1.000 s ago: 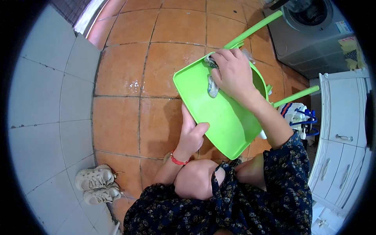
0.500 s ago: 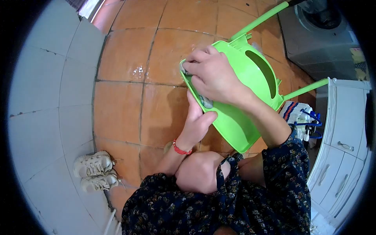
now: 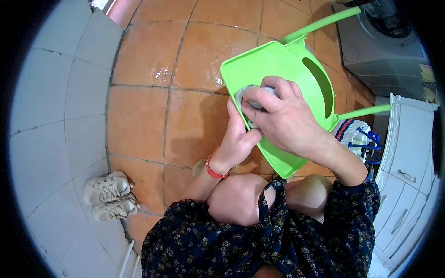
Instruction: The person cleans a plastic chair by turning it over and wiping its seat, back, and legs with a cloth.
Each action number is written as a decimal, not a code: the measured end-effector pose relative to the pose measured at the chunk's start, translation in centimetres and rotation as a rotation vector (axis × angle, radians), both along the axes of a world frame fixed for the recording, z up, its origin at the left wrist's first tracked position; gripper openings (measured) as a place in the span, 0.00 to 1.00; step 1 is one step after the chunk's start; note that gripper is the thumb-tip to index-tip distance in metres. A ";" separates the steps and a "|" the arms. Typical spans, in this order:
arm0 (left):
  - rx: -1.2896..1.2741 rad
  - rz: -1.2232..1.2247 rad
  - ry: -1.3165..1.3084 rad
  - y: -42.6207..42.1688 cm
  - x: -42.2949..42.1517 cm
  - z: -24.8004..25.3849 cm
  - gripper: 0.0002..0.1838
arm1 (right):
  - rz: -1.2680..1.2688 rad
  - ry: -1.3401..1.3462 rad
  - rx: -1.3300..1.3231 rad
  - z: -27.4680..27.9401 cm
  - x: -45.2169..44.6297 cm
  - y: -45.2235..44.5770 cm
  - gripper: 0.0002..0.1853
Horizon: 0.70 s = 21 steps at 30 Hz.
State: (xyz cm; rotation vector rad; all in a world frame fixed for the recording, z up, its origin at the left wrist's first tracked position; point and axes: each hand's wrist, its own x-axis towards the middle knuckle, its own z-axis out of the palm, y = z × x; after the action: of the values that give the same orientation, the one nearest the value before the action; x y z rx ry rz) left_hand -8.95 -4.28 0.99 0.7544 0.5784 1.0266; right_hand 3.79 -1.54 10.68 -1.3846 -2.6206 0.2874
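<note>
A bright green plastic chair (image 3: pixel 289 62) with a curved slot is tilted in front of me, its legs reaching to the right. My left hand (image 3: pixel 237 141) grips its near left edge, thumb on top and fingers underneath; a red bracelet circles that wrist. Bunched under my right hand (image 3: pixel 289 118) is a grey-white cloth (image 3: pixel 240 96), pressed to the green surface close to the left edge. My right fingers are curled round the cloth and hide part of it.
Wet orange tiles (image 3: pixel 139 111) cover the floor. Pale shoes (image 3: pixel 111 194) stand by the white tiled wall (image 3: pixel 41 92) at left. On the right are a grey washing machine (image 3: pixel 371 55), a striped bag (image 3: pixel 347 132) and a white cabinet (image 3: pixel 408 148).
My right hand has moved the cloth from the chair's upper left corner down and right along the edge. My left hand stays on the edge. The chair has shifted slightly.
</note>
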 end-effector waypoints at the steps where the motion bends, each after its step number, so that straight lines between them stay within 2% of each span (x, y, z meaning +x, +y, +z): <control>1: 0.003 -0.007 0.018 0.1 -0.1 0.1 0.43 | 0.013 -0.022 0.023 0.0 -0.1 0.2 0.13; 6: 0.062 0.018 0.052 -0.9 0.3 0.9 0.44 | -0.019 -0.124 0.126 -1.8 -0.5 3.5 0.11; 9: -0.015 -0.072 0.070 0.1 -0.5 0.5 0.46 | 0.064 -0.184 0.077 -2.7 -0.6 5.2 0.11; 10: -0.051 -0.029 0.027 0.0 -0.7 0.8 0.46 | 0.046 -0.179 0.009 -2.4 -1.2 5.2 0.15; 13: 0.002 0.023 0.058 -1.0 -0.2 0.4 0.46 | 0.028 -0.041 0.011 -2.9 -0.7 4.0 0.09; 19: 0.009 -0.062 0.071 -0.1 -0.7 -0.9 0.47 | 0.064 0.032 -0.079 -0.2 1.2 -0.2 0.11; 21: -0.065 -0.061 -0.024 0.2 -0.5 -1.2 0.45 | 0.054 0.033 -0.068 -0.2 2.2 -1.2 0.13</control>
State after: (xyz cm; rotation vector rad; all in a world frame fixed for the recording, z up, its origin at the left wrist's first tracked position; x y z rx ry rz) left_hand -9.49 -4.08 -0.22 0.6977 0.5621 0.9555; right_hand 5.95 -2.73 10.46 -1.3189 -2.6471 0.4061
